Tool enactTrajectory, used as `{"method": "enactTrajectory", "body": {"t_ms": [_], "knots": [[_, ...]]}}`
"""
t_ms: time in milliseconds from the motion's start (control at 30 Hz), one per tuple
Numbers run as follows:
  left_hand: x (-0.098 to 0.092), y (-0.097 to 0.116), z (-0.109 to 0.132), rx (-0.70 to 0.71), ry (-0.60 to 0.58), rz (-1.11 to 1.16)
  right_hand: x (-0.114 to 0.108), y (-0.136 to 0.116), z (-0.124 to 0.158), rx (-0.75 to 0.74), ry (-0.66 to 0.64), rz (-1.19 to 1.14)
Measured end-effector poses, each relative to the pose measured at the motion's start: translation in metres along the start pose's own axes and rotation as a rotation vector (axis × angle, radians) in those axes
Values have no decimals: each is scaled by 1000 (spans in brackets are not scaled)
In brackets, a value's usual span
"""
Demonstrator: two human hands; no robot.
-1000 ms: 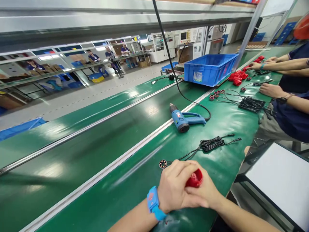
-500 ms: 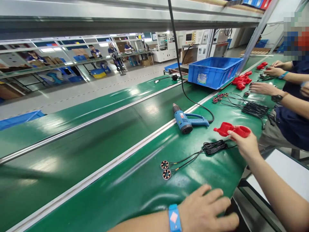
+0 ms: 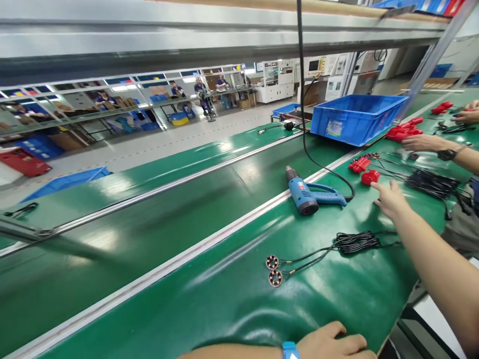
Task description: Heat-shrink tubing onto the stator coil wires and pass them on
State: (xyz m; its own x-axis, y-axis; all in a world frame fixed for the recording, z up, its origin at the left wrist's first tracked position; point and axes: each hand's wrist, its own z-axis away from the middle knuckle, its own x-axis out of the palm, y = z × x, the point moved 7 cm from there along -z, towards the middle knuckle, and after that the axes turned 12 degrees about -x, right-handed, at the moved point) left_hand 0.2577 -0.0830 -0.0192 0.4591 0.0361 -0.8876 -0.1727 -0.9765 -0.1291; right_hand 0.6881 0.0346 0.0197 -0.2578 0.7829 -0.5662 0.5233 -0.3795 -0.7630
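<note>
My right hand (image 3: 391, 202) is stretched forward over the table, open, with its fingertips beside a red plastic part (image 3: 370, 177). Another red part (image 3: 359, 164) lies just behind that one, by some copper-wound coils. My left hand (image 3: 333, 344), with a blue wristband, rests low on the green table (image 3: 239, 299), fingers spread and holding nothing. Between my hands lies a bundled black cable (image 3: 357, 242). Its two leads run left to two round copper-wound coils (image 3: 275, 277), which touch each other.
A blue heat gun (image 3: 303, 194) lies across the white rail, its cord hanging from above. Beyond stands a blue bin (image 3: 355, 119). At right, a co-worker's hand (image 3: 426, 143) is near red parts (image 3: 406, 129) and a black cable bundle (image 3: 430, 183). A metal shelf beam (image 3: 187, 30) spans overhead.
My right hand has moved forward and let go of the red part, which now lies on the table near the coils. My left hand has dropped lower in view. The view has shifted left.
</note>
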Motion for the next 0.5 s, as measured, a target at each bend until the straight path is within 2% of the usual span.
{"method": "enactTrajectory", "body": {"t_ms": [100,200,267,367,500], "knots": [[2,4,0,8,-41,26,23,-26,26,-195,-122,57],[-3,5,-1,-6,-11,44,66,-66,58,-529,-414,111],[-8,5,-1,-13,25,50,90,-85,72,-684,-531,173],[-11,4,0,-29,69,78,111,-97,69,-772,-523,285],[-10,4,1,-25,55,89,123,-95,52,-758,-498,403]]}}
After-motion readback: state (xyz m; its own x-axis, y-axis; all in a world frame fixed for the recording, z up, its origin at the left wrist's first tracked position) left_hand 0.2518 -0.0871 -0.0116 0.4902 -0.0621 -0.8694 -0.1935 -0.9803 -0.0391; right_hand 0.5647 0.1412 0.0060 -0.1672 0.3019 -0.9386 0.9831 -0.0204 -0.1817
